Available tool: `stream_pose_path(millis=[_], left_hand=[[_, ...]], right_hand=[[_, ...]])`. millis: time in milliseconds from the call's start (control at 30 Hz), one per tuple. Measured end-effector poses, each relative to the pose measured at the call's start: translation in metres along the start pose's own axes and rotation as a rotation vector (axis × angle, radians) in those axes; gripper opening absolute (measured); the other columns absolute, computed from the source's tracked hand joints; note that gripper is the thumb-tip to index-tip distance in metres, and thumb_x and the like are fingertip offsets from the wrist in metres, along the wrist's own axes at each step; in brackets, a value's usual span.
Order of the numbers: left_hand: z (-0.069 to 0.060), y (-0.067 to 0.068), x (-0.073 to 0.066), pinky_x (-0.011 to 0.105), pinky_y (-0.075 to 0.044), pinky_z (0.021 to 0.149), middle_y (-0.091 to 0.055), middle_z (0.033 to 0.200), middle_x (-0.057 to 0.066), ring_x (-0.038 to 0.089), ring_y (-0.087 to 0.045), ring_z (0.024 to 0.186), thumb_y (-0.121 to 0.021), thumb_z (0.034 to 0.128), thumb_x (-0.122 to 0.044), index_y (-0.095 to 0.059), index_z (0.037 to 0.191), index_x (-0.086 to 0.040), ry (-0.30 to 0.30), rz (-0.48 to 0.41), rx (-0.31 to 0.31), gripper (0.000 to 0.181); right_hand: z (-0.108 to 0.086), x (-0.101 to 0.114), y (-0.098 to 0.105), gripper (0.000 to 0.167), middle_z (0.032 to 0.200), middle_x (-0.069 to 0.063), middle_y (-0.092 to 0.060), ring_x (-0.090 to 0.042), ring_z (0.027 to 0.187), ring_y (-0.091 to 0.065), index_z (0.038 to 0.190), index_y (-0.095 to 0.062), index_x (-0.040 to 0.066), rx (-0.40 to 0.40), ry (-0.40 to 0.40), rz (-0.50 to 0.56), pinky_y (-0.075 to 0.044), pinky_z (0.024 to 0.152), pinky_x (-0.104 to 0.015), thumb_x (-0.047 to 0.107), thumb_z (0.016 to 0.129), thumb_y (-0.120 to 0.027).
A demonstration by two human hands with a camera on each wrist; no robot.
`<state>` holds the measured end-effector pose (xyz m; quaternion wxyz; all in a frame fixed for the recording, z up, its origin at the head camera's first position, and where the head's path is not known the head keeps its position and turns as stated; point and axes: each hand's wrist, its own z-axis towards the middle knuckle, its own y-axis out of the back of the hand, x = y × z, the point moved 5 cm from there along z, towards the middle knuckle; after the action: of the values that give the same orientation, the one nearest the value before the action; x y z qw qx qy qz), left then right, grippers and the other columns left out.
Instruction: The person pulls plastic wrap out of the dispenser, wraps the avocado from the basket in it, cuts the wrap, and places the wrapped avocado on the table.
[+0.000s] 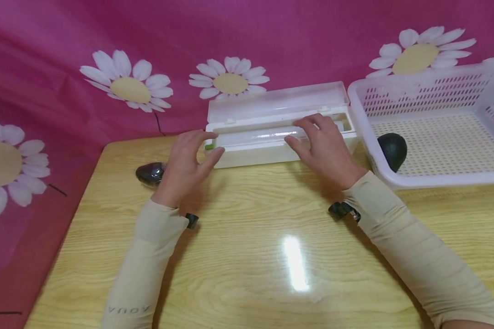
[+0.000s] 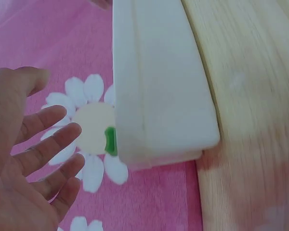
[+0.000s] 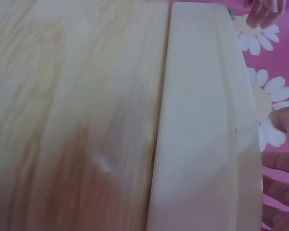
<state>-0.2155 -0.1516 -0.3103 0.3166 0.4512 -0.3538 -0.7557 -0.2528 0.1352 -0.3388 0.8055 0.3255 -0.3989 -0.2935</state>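
Note:
A long white box (image 1: 255, 155) stands at the back of the table, its lid (image 1: 276, 98) raised, with a roll of clear film (image 1: 263, 135) inside. My left hand (image 1: 186, 162) is at the box's left end near a green piece (image 1: 209, 146); in the left wrist view its fingers (image 2: 48, 139) are spread beside the box (image 2: 166, 86), holding nothing. Over the right part of the roll is my right hand (image 1: 327, 148), thumb and fingers apart; whether it touches the film cannot be told. The right wrist view shows its fingers (image 3: 279, 187) beyond the box wall (image 3: 202, 115).
A white perforated basket (image 1: 436, 180) stands to the right of the box, with a dark rounded object (image 1: 393, 151) inside. Left of my left hand lies a dark, shiny wrapped object (image 1: 150, 174). A pink flowered cloth (image 1: 304, 41) hangs behind the wooden table (image 1: 238, 256).

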Motion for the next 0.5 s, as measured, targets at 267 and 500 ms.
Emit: stream_pose_path(millis=[267, 500], left_hand=[[0.01, -0.016, -0.011, 0.05, -0.032, 0.122, -0.066, 0.137, 0.011, 0.032, -0.048, 0.138, -0.066, 0.1013, -0.035, -0.063, 0.135, -0.008, -0.021, -0.015, 0.04, 0.044], [0.021, -0.034, -0.022, 0.049, -0.034, 0.122, -0.065, 0.138, 0.013, 0.033, -0.051, 0.138, -0.066, 0.1012, -0.033, -0.062, 0.135, -0.006, -0.064, 0.024, 0.056, 0.043]], right_hand=[[0.002, -0.01, 0.001, 0.048, 0.128, -0.026, -0.065, -0.044, 0.125, -0.055, 0.126, -0.067, -0.003, 0.024, -0.044, -0.063, -0.041, 0.11, -0.057, 0.036, 0.098, -0.07], [0.001, -0.016, 0.001, 0.048, 0.125, -0.026, -0.065, -0.044, 0.123, -0.056, 0.122, -0.068, -0.003, 0.04, -0.058, -0.1, -0.039, 0.109, -0.058, 0.039, 0.099, -0.068]])
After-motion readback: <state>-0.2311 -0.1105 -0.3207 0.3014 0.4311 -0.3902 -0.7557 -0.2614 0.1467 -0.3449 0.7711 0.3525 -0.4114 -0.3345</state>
